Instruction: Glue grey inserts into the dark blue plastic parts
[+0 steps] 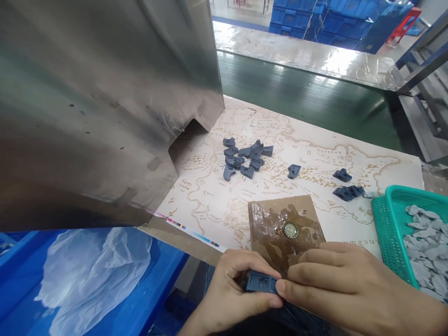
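Near the bottom centre, my left hand (pixel 236 291) grips a small dark blue-grey plastic part (pixel 261 282) between thumb and fingers. The part has a rectangular recess on its upper face. My right hand (pixel 332 280) comes in from the right, its fingers pressed together and its thumb tip touching the part's right end. Whether the right fingers pinch anything else is hidden. Just beyond the hands lies a brown board (pixel 269 224) with wet-looking patches and a round metal cap (pixel 290 230) on it. Several similar dark pieces (pixel 234 161) lie loosely grouped beyond the board.
A map-printed sheet (pixel 210 205) covers the table. More dark pieces (pixel 348 192) lie at its right, beside a green basket (pixel 394 233) of grey pieces. A large metal housing (pixel 105 116) stands left, above a blue bin (pixel 164 275) with plastic film. A green belt (pixel 297 86) runs behind.
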The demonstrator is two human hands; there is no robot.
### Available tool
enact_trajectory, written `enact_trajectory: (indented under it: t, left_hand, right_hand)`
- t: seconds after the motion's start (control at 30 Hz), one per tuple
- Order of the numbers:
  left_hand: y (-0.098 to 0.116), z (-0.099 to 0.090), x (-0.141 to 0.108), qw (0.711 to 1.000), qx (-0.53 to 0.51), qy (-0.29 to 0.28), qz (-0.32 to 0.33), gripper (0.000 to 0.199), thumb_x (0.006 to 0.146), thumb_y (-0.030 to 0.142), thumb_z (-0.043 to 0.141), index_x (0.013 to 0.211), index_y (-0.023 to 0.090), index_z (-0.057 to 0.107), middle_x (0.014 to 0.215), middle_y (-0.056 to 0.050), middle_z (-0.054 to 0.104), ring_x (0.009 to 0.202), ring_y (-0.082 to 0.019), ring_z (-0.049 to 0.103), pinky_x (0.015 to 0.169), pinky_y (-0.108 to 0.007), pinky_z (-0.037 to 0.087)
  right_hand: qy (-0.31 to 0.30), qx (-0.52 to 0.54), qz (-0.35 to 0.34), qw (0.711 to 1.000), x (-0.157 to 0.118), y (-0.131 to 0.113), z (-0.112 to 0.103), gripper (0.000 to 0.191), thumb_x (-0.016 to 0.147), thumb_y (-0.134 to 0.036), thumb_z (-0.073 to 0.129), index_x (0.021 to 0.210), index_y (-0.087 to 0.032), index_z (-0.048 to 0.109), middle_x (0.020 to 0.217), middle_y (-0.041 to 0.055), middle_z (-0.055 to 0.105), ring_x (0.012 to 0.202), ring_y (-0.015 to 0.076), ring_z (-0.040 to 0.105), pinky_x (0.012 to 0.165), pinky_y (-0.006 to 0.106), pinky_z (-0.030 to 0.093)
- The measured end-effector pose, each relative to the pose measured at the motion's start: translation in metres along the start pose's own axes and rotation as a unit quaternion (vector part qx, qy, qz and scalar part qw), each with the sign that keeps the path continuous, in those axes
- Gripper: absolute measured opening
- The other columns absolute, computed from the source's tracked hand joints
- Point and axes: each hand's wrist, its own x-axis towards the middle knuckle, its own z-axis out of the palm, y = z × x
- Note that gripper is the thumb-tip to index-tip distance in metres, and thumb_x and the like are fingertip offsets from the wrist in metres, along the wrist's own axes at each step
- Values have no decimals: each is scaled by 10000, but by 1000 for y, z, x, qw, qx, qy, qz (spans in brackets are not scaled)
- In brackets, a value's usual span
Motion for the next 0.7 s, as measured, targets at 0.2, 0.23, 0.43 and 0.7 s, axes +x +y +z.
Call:
enact_trajectory:
  t: [0.2,0.23,0.43,0.7]
  left_hand:
    - [-9,2,1,990,-85,-33,-104,294,617,469,775,636,179,728,482,-26,619,376,-100,508,358,-188,372]
    - [-11,3,2,989,-90,-34,-116,318,633,492,756,651,177,723,485,-24,619,378,-105,516,353,-190,374]
    - [-11,-17,43,989,124,73,24,492,713,509,676,1083,186,660,886,-91,717,702,-194,660,581,-269,520]
    - [-18,-61,117,773,539,287,174,475,777,411,630,1181,164,590,1018,-111,642,983,-278,560,846,-389,467]
  right_hand:
    - [-27,-39,-21,999,7,1,4,324,984,-164,310,952,-147,632,730,23,667,620,122,576,532,267,418]
    - [-13,-54,-23,998,7,2,6,343,990,-172,291,945,-144,630,729,29,670,623,125,581,536,267,424]
    - [76,-163,124,976,13,71,-24,220,936,-234,411,929,-204,628,765,42,682,607,156,603,523,274,446]
    - [200,-208,609,738,23,227,-94,181,844,-203,566,982,-126,653,1006,122,666,905,224,598,722,317,445]
